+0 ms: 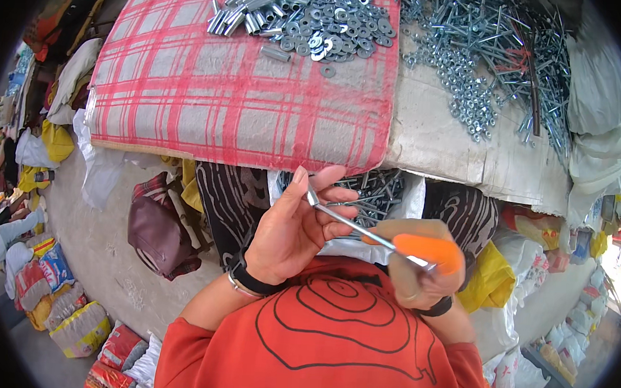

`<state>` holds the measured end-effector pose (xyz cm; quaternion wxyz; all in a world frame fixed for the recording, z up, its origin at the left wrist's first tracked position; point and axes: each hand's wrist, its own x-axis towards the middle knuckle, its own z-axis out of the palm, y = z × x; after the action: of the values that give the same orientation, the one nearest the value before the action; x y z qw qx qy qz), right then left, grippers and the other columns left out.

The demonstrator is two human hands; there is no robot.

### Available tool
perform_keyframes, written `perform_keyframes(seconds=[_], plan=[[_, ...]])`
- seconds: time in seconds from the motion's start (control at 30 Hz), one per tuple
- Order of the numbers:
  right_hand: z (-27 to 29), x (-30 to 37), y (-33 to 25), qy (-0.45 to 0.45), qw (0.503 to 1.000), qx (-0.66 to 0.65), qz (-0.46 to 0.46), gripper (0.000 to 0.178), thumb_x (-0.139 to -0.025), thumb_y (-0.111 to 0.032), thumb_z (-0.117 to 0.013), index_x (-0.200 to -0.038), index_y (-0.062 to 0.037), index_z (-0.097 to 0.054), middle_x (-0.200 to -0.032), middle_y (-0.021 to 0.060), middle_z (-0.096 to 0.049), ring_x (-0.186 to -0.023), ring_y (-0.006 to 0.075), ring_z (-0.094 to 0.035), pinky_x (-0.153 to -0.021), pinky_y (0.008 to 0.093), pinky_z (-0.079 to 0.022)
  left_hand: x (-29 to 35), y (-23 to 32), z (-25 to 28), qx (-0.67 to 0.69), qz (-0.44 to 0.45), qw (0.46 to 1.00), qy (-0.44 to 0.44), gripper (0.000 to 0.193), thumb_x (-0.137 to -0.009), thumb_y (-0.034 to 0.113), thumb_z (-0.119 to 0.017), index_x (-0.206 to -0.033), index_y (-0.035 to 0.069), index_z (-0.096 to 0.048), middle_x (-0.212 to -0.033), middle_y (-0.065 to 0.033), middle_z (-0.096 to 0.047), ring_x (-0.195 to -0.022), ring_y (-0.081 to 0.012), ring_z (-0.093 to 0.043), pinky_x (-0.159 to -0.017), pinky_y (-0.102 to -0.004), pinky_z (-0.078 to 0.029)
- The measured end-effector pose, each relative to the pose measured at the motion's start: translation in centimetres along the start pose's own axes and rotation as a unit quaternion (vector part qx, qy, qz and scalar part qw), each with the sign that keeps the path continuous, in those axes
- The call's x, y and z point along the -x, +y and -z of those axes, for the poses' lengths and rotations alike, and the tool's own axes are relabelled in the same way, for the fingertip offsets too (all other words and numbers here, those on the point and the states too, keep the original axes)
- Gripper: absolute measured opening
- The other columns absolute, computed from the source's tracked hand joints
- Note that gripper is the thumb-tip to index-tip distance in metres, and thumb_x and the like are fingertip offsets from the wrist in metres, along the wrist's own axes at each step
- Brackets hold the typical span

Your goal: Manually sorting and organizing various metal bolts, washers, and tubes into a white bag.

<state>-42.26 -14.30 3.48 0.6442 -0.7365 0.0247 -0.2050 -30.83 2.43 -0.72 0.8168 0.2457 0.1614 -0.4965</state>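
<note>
My left hand (287,228) is turned palm up near the table's front edge, fingers curled. Between its thumb and fingers sits the silvery, sleeve-like end of a long, thin metal rod (355,225). The rod slants down to my right hand (427,261), which is closed around its other end and smeared by motion. A tan covering and a bright orange piece (431,251) show on the right hand; whether the orange is a finger cover or a handle I cannot tell. Below the table edge, between my knees, an open white bag (413,197) contains many metal bolts (378,194).
A red-checked cloth (237,111) covers the table's left part, bearing metal sleeves (247,12) and flat washers (342,29). On the bare right side (434,141) lie nuts (466,90) and a heap of long bolts (504,42). A maroon bag (159,227) is at left.
</note>
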Motion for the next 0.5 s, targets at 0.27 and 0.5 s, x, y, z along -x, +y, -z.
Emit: perform_keyframes(seconds=[0.27,0.5], plan=[[0.5,-1.2,0.5,-0.143,0.955,0.194,0.174,0.035,-0.066,0.001,-0.076,-0.099,-0.0026,-0.065,-0.106,0.0178,-0.065,-0.076,0.0293,-0.064,-0.063,0.0333,-0.05,-0.2,0.3,-0.4,0.044,-0.045,0.998,0.008,0.05,-0.104,0.047,-0.033,-0.136,0.011,-0.046,-0.122,-0.0122,-0.059,-0.102,-0.0233,-0.065,-0.081,-0.0411,-0.058],[-1.9,-2.9,1.8,0.001,0.961,0.207,0.185,0.038,-0.074,-0.004,-0.074,-0.109,0.0004,-0.061,-0.115,0.0199,-0.062,-0.082,0.0298,-0.065,-0.069,0.0354,-0.053,-0.5,1.9,0.8,0.105,-0.053,0.992,-0.038,0.052,-0.103,0.046,-0.036,-0.13,0.003,-0.049,-0.124,-0.0161,-0.059,-0.11,-0.0257,-0.062,-0.089,-0.0416,-0.056]])
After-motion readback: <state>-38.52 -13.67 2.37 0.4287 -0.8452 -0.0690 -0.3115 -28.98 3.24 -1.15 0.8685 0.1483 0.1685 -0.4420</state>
